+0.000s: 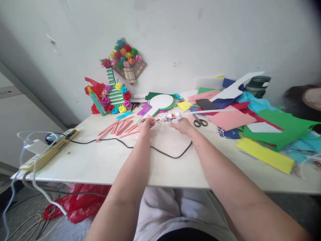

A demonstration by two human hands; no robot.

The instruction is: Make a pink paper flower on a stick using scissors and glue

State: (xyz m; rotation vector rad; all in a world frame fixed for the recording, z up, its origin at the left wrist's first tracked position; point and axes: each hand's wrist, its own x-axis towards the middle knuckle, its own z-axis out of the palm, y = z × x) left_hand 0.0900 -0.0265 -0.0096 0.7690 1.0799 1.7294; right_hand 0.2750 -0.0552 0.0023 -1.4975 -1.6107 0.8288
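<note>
My right hand point(182, 126) is closed round a white glue gun point(175, 115), its nozzle pointing left. A long translucent glue stick point(210, 110) sticks out of its back end. In the fingers of my left hand point(145, 124) is a small pink paper piece point(157, 121), right at the nozzle. Several rolled pink paper sticks point(120, 127) lie on the table to the left of my left hand. Just beyond both hands rests a round white board with a handle and green edging point(162, 101). Scissors with dark handles point(200, 122) lie right of my right hand.
A black cord point(173, 157) loops across the table point(105, 167) to a power strip point(50, 149) at the left. Paper flower crafts point(116, 90) and a green glue bottle point(96, 101) stand back left. Coloured sheets point(265, 160) and a dark phone point(207, 104) cover the right.
</note>
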